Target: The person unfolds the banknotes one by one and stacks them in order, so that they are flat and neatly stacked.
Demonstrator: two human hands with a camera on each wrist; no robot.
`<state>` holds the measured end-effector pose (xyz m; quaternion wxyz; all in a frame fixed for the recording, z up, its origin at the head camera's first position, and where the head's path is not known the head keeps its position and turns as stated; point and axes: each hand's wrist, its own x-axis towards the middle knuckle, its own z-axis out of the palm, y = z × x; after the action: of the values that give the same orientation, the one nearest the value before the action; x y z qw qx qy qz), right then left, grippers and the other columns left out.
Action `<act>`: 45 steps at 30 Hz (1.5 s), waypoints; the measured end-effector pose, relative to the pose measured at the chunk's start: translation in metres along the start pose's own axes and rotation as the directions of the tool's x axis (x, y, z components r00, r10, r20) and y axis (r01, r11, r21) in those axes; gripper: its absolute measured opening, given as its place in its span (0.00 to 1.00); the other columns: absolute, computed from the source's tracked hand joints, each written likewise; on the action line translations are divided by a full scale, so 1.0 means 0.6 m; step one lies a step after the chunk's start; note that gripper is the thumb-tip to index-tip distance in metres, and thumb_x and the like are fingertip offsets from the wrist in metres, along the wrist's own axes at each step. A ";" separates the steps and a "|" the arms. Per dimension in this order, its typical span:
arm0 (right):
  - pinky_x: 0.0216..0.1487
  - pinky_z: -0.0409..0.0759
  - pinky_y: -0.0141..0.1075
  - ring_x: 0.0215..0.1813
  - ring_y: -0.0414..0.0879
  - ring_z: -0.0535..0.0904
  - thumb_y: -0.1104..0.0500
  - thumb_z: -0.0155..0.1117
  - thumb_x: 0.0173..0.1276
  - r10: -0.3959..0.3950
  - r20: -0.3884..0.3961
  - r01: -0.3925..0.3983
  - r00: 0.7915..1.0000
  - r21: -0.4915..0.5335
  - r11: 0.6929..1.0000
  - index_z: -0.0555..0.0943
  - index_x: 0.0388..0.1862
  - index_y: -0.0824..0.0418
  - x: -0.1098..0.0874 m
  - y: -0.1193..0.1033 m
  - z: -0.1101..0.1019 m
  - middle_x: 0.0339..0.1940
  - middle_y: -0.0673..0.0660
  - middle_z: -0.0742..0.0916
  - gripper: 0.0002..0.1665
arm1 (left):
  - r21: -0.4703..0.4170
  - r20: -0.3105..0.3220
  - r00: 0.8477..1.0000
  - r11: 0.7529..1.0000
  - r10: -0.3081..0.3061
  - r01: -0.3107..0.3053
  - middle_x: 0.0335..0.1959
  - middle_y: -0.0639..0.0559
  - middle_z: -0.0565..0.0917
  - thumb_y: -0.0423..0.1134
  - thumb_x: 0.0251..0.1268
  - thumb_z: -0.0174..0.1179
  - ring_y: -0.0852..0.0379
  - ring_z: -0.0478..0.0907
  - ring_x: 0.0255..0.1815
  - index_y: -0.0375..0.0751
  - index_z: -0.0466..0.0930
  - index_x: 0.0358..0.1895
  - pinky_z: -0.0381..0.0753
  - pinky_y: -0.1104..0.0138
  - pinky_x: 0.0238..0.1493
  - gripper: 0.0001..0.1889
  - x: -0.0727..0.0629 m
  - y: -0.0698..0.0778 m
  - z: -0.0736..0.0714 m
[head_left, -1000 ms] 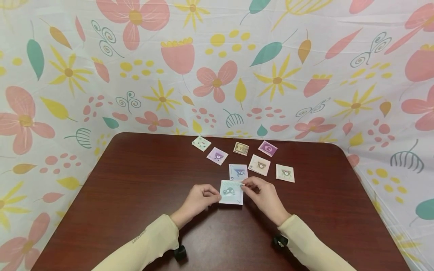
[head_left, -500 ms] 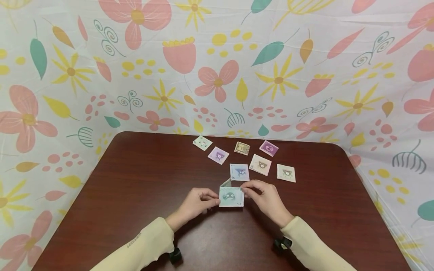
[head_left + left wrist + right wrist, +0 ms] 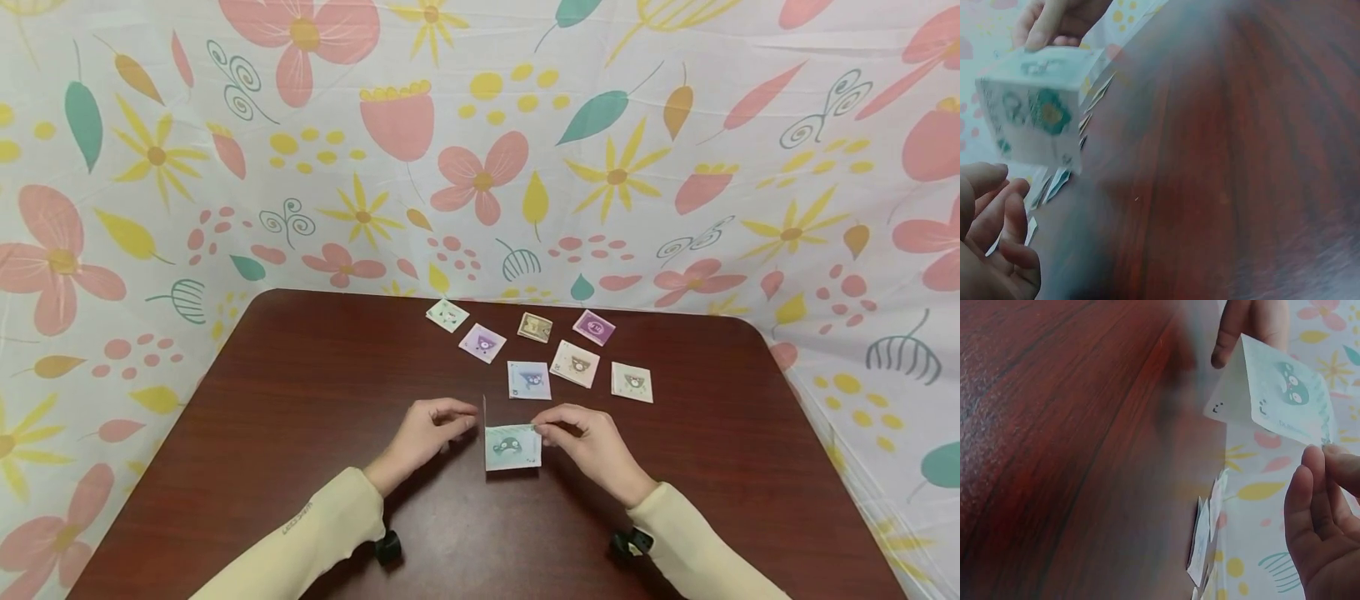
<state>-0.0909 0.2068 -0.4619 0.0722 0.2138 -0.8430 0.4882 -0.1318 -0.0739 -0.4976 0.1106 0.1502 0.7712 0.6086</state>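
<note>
A pale green folded play banknote (image 3: pixel 513 447) with a cartoon face hangs over the table between both hands. My right hand (image 3: pixel 596 450) pinches its upper right corner between thumb and fingertips. In the right wrist view the note (image 3: pixel 1285 387) stands half unfolded, its two panels spread in a V. At its left side my left hand (image 3: pixel 423 437) is held with loosely bent fingers, a small gap from the fold. The left wrist view shows a green flower print on the note's left panel (image 3: pixel 1035 119), with nothing between the left fingers.
Several other folded notes lie on the dark wooden table (image 3: pixel 300 400) beyond the hands. Nearest is a blue one (image 3: pixel 529 381); a cream one (image 3: pixel 575 364) and a purple one (image 3: pixel 594 327) lie further back. A flower-print cloth (image 3: pixel 480 242) hangs behind the table.
The left hand has released the note's left edge and drawn slightly away. The note has gone from facing flat to partly unfolded and moved slightly closer, the right hand still holding it.
</note>
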 end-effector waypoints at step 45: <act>0.36 0.78 0.33 0.33 0.36 0.80 0.66 0.70 0.71 0.170 0.016 -0.163 0.985 -0.199 0.966 0.83 0.40 0.51 -0.017 0.040 -0.024 0.32 0.44 0.87 0.10 | 0.296 -0.023 0.996 0.953 0.080 -0.070 0.32 0.56 0.87 0.32 0.70 0.65 0.64 0.72 0.20 0.47 0.75 0.51 0.73 0.69 0.27 0.12 -0.023 0.004 -0.009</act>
<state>-0.0935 0.2324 -0.4769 0.0377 0.1421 -0.9032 0.4032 -0.1206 -0.0832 -0.4944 0.0502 0.1835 0.8490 0.4929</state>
